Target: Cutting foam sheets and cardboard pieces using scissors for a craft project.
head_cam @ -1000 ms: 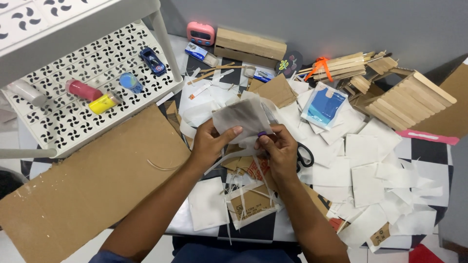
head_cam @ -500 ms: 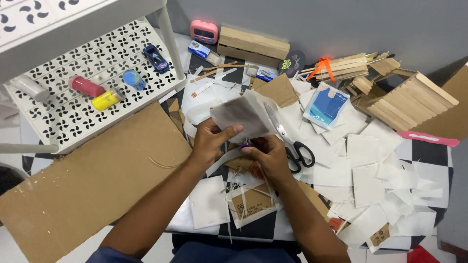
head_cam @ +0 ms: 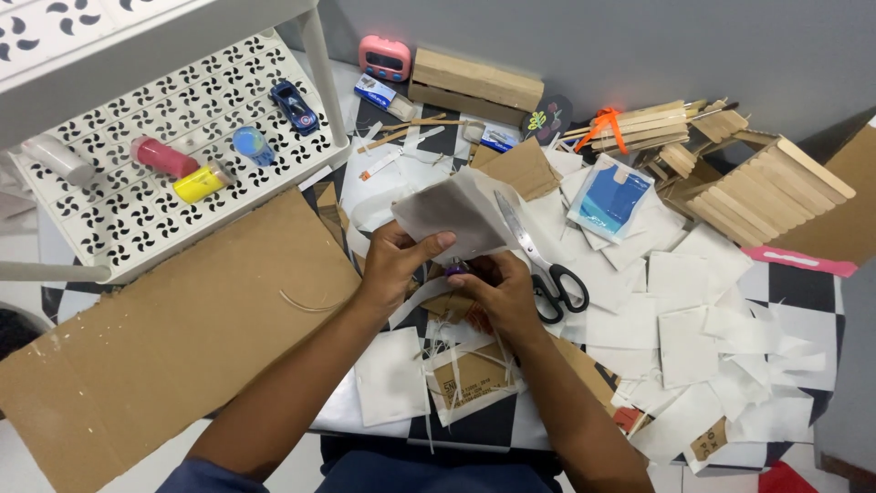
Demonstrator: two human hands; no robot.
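Over the cluttered checkered table (head_cam: 803, 292), left hand (head_cam: 394, 265) pinches the grey-white card sheet (head_cam: 447, 215) and right hand (head_cam: 497, 288) is closed round a small purple tool (head_cam: 456, 268), so I'd keep that sheet taut and work slowly.

**Paper, card and bare wood**

The sheet (head_cam: 452, 215) pinched in the left hand (head_cam: 394, 265) looks like thin, matt grey-white paper. Matt white paper squares (head_cam: 693, 283) lie about it. The cardboard sheet (head_cam: 182, 329) is brown, dull and slightly rough. The scissors (head_cam: 538, 260) have shiny metal blades and black plastic handles. The stick house (head_cam: 776, 183) is bare pale wood. The rack shelf (head_cam: 164, 146) looks smooth, white and perforated. The tabletop (head_cam: 803, 283) shows a slightly glossy black-and-white check.
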